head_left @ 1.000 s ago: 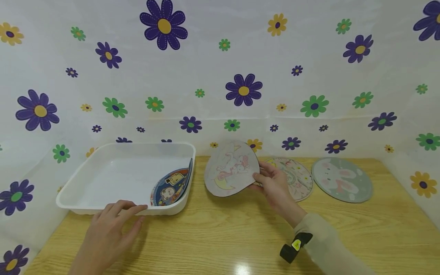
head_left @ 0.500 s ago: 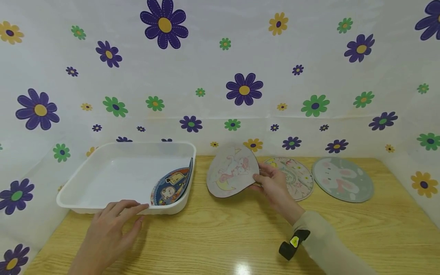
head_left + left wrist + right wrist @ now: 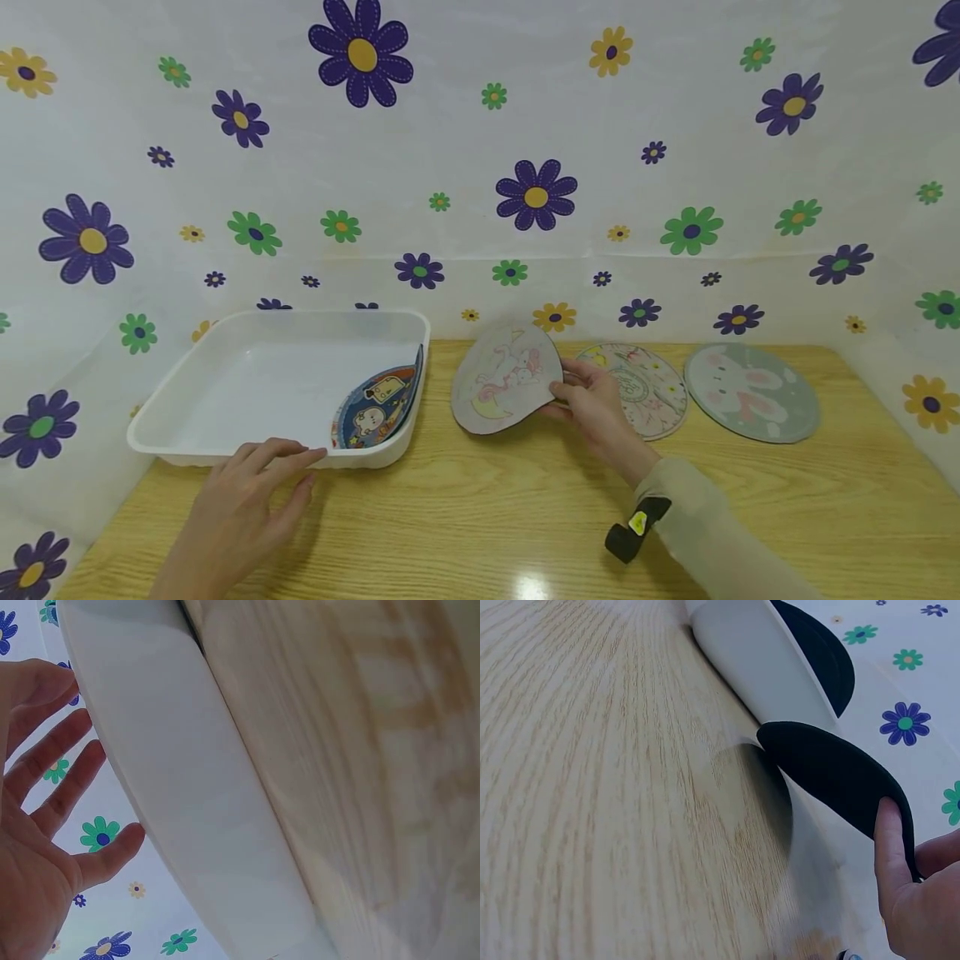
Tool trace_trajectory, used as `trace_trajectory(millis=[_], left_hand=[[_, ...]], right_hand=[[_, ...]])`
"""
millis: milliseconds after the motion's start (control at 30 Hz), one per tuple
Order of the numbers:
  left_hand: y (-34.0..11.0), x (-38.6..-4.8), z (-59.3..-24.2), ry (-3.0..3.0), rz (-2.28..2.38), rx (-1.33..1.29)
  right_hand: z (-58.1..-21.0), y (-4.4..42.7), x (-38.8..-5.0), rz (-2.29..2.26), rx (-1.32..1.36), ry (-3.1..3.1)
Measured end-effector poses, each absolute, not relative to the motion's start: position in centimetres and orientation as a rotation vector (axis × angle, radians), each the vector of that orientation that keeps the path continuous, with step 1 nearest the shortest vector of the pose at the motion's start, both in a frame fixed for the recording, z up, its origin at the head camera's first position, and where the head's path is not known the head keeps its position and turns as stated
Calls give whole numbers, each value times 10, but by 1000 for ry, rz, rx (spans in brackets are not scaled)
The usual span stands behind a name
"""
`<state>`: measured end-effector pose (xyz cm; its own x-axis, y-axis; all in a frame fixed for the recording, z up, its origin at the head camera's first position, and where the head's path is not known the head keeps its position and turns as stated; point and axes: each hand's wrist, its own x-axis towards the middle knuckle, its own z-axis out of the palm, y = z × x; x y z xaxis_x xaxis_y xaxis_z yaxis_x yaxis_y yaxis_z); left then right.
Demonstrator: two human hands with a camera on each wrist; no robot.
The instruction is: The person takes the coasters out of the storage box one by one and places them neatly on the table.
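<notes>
My right hand [image 3: 597, 410] pinches the right edge of a round mouse pad [image 3: 504, 379] with a pale unicorn-and-moon print. The pad bends and tilts above the table, and its black underside faces the right wrist view, where a finger [image 3: 889, 851] presses against it. My left hand [image 3: 242, 500] rests its fingertips on the near rim of a white plastic tray [image 3: 225, 457], its fingers spread and relaxed in the left wrist view. Inside the tray's right end, a dark blue cartoon mouse pad [image 3: 372, 417] leans bent against the wall.
To the right, a floral round pad [image 3: 654, 392] lies flat on the wooden table [image 3: 480, 517], partly behind my right hand. Beside it lies a grey-green bunny pad [image 3: 757, 396]. A white flower-printed cloth [image 3: 450, 142] hangs behind and at both sides.
The unicorn pad has come down a little toward the table, and my right hand has shifted slightly left with it. My left hand stays on the tray's rim.
</notes>
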<state>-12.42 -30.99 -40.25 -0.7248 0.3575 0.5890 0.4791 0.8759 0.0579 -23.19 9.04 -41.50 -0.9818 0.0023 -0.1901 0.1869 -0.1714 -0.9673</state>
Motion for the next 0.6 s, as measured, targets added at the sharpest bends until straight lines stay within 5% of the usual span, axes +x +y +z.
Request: trace_trajectory(millis=[600], left_hand=[[-308, -125, -401, -2427, -284, -613]], right_hand=[[-426, 96, -244, -2178, 284, 2084]])
